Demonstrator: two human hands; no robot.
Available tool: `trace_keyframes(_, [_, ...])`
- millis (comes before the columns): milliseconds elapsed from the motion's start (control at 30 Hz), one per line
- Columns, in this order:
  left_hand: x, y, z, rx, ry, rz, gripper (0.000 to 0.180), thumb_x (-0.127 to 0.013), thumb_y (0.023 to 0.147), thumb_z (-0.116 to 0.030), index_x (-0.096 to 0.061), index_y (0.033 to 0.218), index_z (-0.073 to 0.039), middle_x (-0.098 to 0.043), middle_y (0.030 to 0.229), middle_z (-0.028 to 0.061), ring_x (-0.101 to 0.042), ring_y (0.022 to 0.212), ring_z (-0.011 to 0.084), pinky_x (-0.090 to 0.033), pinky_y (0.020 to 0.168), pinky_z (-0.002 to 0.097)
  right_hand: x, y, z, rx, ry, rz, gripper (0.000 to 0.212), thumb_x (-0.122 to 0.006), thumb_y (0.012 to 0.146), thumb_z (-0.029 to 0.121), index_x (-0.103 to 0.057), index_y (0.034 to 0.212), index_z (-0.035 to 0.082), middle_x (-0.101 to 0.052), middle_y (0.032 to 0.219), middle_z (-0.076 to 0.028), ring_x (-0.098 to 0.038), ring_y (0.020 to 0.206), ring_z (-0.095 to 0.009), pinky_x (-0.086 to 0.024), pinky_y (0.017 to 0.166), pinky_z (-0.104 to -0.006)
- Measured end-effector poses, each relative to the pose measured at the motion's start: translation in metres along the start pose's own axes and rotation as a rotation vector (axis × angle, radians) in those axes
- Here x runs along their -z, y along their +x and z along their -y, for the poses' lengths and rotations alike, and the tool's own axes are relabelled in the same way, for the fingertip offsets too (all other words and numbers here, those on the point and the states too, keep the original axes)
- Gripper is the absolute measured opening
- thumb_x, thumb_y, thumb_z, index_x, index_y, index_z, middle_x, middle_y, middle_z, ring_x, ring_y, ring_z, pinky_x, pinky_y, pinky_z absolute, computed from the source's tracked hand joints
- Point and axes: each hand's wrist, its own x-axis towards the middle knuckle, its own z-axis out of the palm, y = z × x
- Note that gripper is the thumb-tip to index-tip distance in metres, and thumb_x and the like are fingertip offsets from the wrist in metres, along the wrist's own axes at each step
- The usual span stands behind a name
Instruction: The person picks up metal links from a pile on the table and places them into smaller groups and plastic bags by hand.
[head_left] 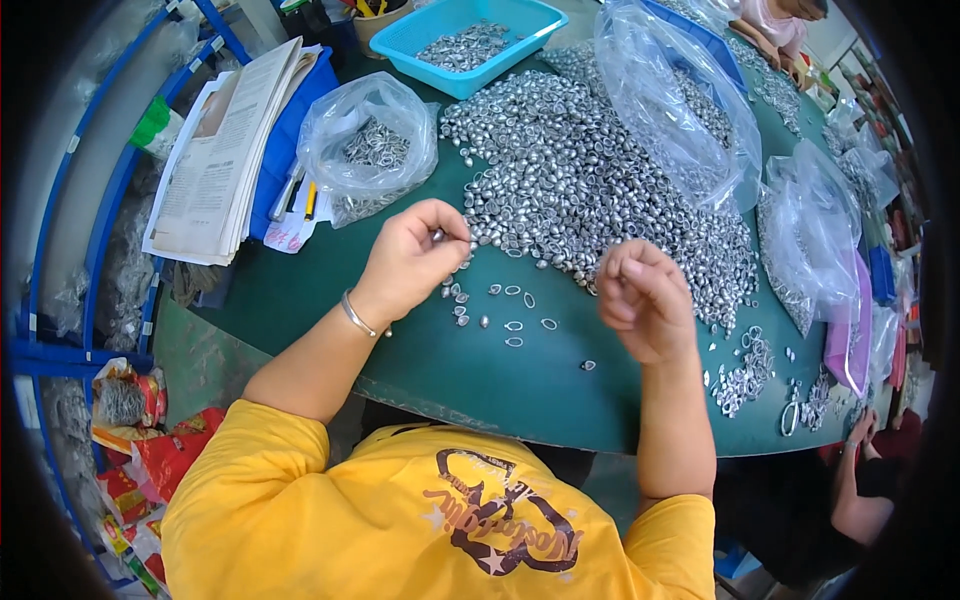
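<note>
My left hand (415,258) is closed in a pinch at the near left edge of a large heap of small silver oval metal pieces (560,150). A bit of silver metal shows between its curled fingers. To the right, my right hand (650,300) hovers at the heap's front edge with fingers curled in and thumb pressed against them; whatever it holds is hidden. Several thin oval rings (514,326) and rounded pieces (461,310) lie loose on the green tabletop (450,385) between my hands. A lone silver piece (588,366) lies nearer me.
A plastic bag of metal parts (368,150) stands behind my left hand, beside stacked papers (215,150). A light blue basket (468,45) is at the back. More clear bags (680,100) and a small pile of links (742,375) are right. Other people work at the far right.
</note>
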Motion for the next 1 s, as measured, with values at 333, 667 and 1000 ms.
trace_keyframes(333, [-0.005, -0.009, 0.023, -0.496, 0.988, 0.209, 0.011, -0.069, 0.070, -0.005, -0.061, 0.078, -0.004, -0.052, 0.072, 0.0094, -0.055, 0.067, 0.0243, -0.044, 0.059, 0.0303, -0.009, -0.064, -0.017, 0.212, -1.663, -0.050, 0.016, -0.069, 0.070, 0.005, -0.064, 0.086, 0.004, -0.052, 0.068, -0.009, -0.053, 0.060, -0.026, -0.043, 0.053, -0.0326])
trace_keyframes(667, [-0.020, -0.017, 0.010, 0.396, -0.427, 0.397, 0.010, -0.057, 0.085, -0.006, -0.053, 0.094, -0.003, -0.047, 0.073, 0.0002, -0.042, 0.059, 0.0068, -0.035, 0.051, 0.0193, 0.008, -0.082, -0.033, 0.066, -0.525, -0.076, 0.011, -0.056, 0.086, 0.005, -0.060, 0.093, -0.003, -0.052, 0.079, -0.005, -0.045, 0.066, -0.009, -0.037, 0.054, -0.0212])
trace_keyframes(1000, [-0.018, -0.013, 0.011, 0.461, -0.674, 0.364, 0.015, -0.051, 0.089, -0.008, -0.055, 0.103, -0.001, -0.056, 0.089, 0.0053, -0.055, 0.078, 0.0100, -0.048, 0.068, 0.0222, 0.026, -0.079, -0.014, 0.212, -1.333, -0.571, 0.009, -0.061, 0.081, 0.010, -0.062, 0.081, 0.001, -0.056, 0.066, -0.007, -0.049, 0.050, -0.013, -0.039, 0.045, -0.0272])
